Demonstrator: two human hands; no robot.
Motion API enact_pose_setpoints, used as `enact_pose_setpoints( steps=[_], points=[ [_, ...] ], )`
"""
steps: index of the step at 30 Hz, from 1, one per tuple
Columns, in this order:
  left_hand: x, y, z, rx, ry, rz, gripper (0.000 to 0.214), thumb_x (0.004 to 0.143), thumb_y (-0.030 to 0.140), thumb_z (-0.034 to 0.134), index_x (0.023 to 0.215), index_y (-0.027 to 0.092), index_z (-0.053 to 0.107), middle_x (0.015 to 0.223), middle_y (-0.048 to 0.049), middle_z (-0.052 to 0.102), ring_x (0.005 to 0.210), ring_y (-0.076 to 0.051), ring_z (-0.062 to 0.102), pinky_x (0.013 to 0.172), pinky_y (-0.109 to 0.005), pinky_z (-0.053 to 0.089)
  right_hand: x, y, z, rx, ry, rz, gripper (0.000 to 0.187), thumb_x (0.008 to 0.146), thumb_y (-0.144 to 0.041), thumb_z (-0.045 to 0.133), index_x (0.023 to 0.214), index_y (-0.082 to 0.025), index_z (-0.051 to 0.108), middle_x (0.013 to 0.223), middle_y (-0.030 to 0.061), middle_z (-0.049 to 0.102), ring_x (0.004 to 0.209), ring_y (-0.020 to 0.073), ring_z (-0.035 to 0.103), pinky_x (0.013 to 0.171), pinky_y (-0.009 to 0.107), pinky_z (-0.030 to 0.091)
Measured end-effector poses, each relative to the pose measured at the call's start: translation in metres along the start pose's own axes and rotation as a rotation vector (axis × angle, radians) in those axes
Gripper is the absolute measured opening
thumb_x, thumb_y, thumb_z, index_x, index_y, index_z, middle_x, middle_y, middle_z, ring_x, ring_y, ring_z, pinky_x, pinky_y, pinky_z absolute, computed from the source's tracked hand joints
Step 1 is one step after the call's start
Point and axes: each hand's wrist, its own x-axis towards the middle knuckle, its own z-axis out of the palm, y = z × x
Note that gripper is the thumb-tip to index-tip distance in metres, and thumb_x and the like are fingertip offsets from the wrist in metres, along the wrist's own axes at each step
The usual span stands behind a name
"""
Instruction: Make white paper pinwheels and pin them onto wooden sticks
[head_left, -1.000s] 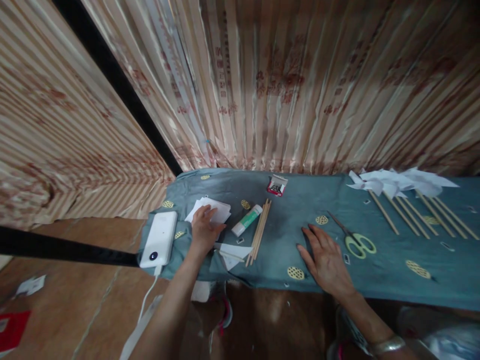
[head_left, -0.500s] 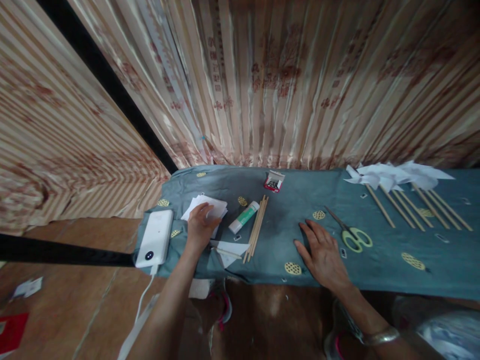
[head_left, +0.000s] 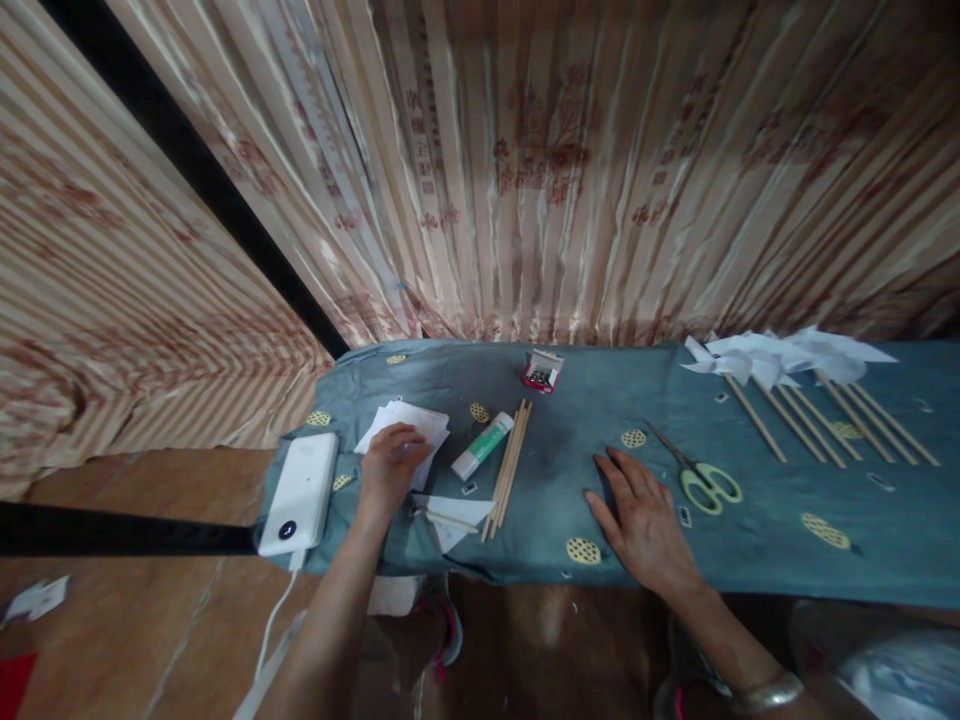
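My left hand (head_left: 390,466) rests on a small stack of white paper squares (head_left: 409,425) at the left end of a blue-grey cloth (head_left: 570,440), its fingers curled onto the top sheet. My right hand (head_left: 643,520) lies flat and open on the cloth near the front edge, fingers spread, holding nothing. Green-handled scissors (head_left: 701,477) lie just right of that hand. Between the hands are a glue stick (head_left: 482,446), a bundle of wooden sticks (head_left: 508,467) and a folded white paper piece (head_left: 450,513).
A white power bank (head_left: 300,492) with a cable sits at the cloth's left edge. A small red box of pins (head_left: 543,371) lies at the back. Several paper pinwheels on sticks (head_left: 795,375) lie at the right. Striped curtain behind, wooden floor at left.
My left hand's fingers have curled tighter on the paper stack. My right hand stays flat on the cloth. The view has shifted slightly.
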Motion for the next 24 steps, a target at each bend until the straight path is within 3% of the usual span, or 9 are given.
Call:
enact_pose_setpoints(
  steps=[6,10,13,16,19,21,24],
  points=[
    [-0.002,0.013,-0.009,0.119,0.015,0.053,0.023,0.077,0.034,0.055,0.077,0.020,0.072,0.089,-0.0080,0.073,0.083,-0.024,0.068,0.080,-0.038,0.052,0.000,-0.001,-0.001,-0.008,-0.009,0.001,0.048,0.094,-0.042,0.040,0.132,-0.013,0.048,0.133,0.0192,0.053,0.125,0.0330,0.046,0.095,0.051,0.043],
    [-0.004,0.043,-0.024,0.123,0.131,0.141,0.024,0.080,0.036,0.054,0.081,0.020,0.072,0.089,-0.0065,0.074,0.084,-0.023,0.067,0.080,-0.034,0.052,0.000,0.000,0.001,0.016,0.007,0.002,0.048,0.094,-0.041,0.041,0.132,-0.014,0.049,0.134,0.0195,0.053,0.126,0.0331,0.046,0.096,0.051,0.043],
    [-0.010,0.073,-0.029,-0.013,0.260,0.143,0.022,0.076,0.036,0.061,0.079,0.019,0.073,0.083,-0.0049,0.073,0.078,-0.020,0.065,0.076,-0.032,0.051,0.000,0.002,0.001,0.082,0.022,0.008,0.048,0.093,-0.042,0.042,0.132,-0.015,0.049,0.133,0.0190,0.054,0.126,0.0329,0.047,0.096,0.052,0.043],
    [-0.023,0.099,-0.016,-0.439,0.269,-0.117,0.023,0.066,0.037,0.071,0.077,0.017,0.072,0.074,-0.0021,0.071,0.069,-0.016,0.063,0.068,-0.029,0.051,0.003,0.001,-0.007,0.229,0.044,0.027,0.051,0.092,-0.045,0.044,0.136,-0.019,0.045,0.137,0.0174,0.051,0.128,0.0314,0.047,0.100,0.053,0.042],
    [-0.043,0.117,0.013,-0.851,0.021,-0.447,0.031,0.057,0.037,0.078,0.078,0.016,0.071,0.066,-0.0008,0.068,0.060,-0.015,0.062,0.061,-0.028,0.050,0.005,0.000,-0.027,0.320,0.115,0.087,0.058,0.090,-0.045,0.048,0.142,-0.019,0.036,0.145,0.0169,0.041,0.135,0.0307,0.038,0.107,0.053,0.036],
    [-0.055,0.124,0.034,-0.967,-0.111,-0.574,0.035,0.050,0.034,0.083,0.076,0.015,0.069,0.067,-0.0013,0.068,0.060,-0.014,0.062,0.060,-0.028,0.050,0.004,0.000,-0.043,0.328,0.147,0.085,0.060,0.091,-0.041,0.048,0.144,-0.018,0.031,0.148,0.0166,0.037,0.138,0.0298,0.034,0.110,0.051,0.033],
    [-0.070,0.131,0.060,-0.989,-0.239,-0.653,0.039,0.048,0.030,0.084,0.080,0.014,0.069,0.072,-0.0022,0.068,0.061,-0.014,0.062,0.057,-0.026,0.050,-0.002,0.002,-0.064,0.306,0.162,0.070,0.064,0.091,-0.037,0.048,0.147,-0.019,0.023,0.151,0.0168,0.031,0.140,0.0307,0.030,0.110,0.051,0.032]
  ],
)
